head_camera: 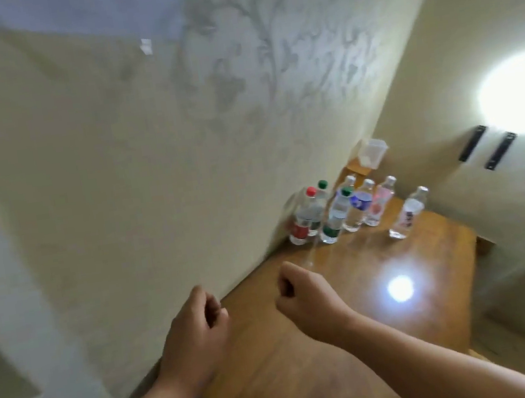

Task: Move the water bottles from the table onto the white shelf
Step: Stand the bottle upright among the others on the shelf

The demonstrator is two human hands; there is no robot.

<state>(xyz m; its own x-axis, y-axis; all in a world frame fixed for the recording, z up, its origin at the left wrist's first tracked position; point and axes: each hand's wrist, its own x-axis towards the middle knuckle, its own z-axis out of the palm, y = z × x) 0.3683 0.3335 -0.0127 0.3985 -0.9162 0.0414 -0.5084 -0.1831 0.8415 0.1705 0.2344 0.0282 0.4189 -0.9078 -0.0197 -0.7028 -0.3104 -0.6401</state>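
Observation:
Several clear water bottles stand upright at the far end of a wooden table (308, 344), close to the wall. A red-capped bottle (302, 218) is leftmost, green-capped ones (336, 218) stand beside it, and a blue-labelled bottle (358, 207) and a pink-labelled one (379, 202) follow. One bottle (408, 213) stands apart on the right. My left hand (196, 336) and my right hand (305, 300) hover over the near half of the table, fingers curled, holding nothing. No white shelf is visible for certain.
A patterned cream wall (179, 143) runs along the table's left side. A clear plastic container (372, 153) sits beyond the bottles in the corner. A bright lamp (522, 91) glares on the right wall, above two dark brackets (486, 147).

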